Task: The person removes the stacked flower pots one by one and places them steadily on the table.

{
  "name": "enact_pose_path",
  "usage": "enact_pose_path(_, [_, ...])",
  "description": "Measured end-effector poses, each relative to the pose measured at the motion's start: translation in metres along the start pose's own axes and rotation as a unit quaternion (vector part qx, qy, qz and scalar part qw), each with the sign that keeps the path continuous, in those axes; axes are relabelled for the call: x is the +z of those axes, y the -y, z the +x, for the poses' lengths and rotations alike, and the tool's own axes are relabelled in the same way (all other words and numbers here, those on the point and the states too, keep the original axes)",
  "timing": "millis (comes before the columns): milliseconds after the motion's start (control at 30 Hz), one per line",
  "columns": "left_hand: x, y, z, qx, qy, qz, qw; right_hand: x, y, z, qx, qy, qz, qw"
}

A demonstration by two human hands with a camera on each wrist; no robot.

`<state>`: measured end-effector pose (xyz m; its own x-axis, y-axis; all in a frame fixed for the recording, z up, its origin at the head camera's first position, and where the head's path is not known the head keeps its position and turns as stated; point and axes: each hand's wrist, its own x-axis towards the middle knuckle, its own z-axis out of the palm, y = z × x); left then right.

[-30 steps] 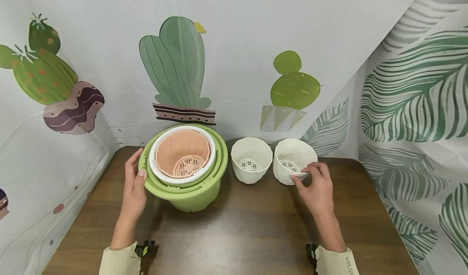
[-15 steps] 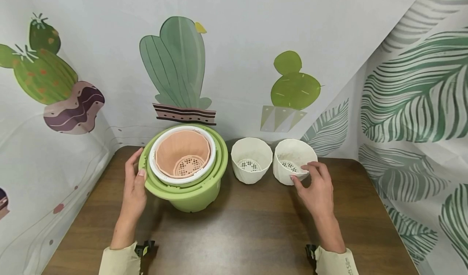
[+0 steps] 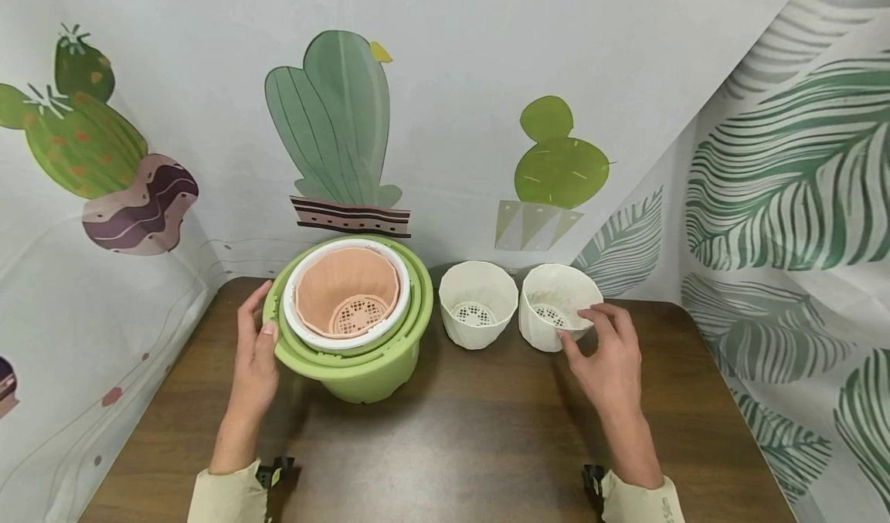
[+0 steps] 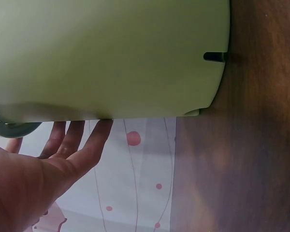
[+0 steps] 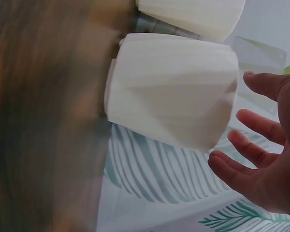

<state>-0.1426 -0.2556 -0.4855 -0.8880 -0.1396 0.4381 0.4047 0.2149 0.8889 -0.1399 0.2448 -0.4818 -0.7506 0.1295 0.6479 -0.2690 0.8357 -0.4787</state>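
Note:
A nested stack of plastic flower pots stands upright at the table's left: a large green pot [image 3: 368, 380], a smaller green one [image 3: 334, 351], a white one [image 3: 289, 314] and a peach pot [image 3: 348, 276] innermost. My left hand [image 3: 256, 361] rests against the outer green pot's left side, its extended fingers [image 4: 99, 140] touching the wall below the rim. Two cream pots stand side by side to the right, a left cream pot [image 3: 474, 336] and a right cream pot [image 3: 535, 330]. Beside the right one's rim is my right hand [image 3: 606, 361], fingers spread and apart from it.
All the pots stand on a brown wooden table [image 3: 445, 453] along its back edge. A white cloth [image 3: 452, 121] printed with cacti hangs right behind them. Another cloth [image 3: 786, 222] with leaf print hangs at the right.
My right hand has let go of the right cream pot's rim and moved slightly right. The left hand and all the pots have stayed put.

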Motion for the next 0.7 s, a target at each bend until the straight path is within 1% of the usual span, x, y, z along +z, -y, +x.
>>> enact_pose_path(433, [0.001,-0.003,0.001,0.009,0.004,-0.011,0.9999,-0.011,0.022,0.003,-0.031,-0.024,0.019,0.999])
enact_pose_path(567, [0.001,-0.002,0.001,0.008,0.003,-0.009,0.9999,-0.013,0.03,0.003,-0.036,-0.023,0.023,0.999])
enact_pose_path(700, [0.0,-0.001,0.0,0.007,0.003,-0.006,1.0,-0.015,0.037,0.003,-0.037,-0.009,0.025,0.999])
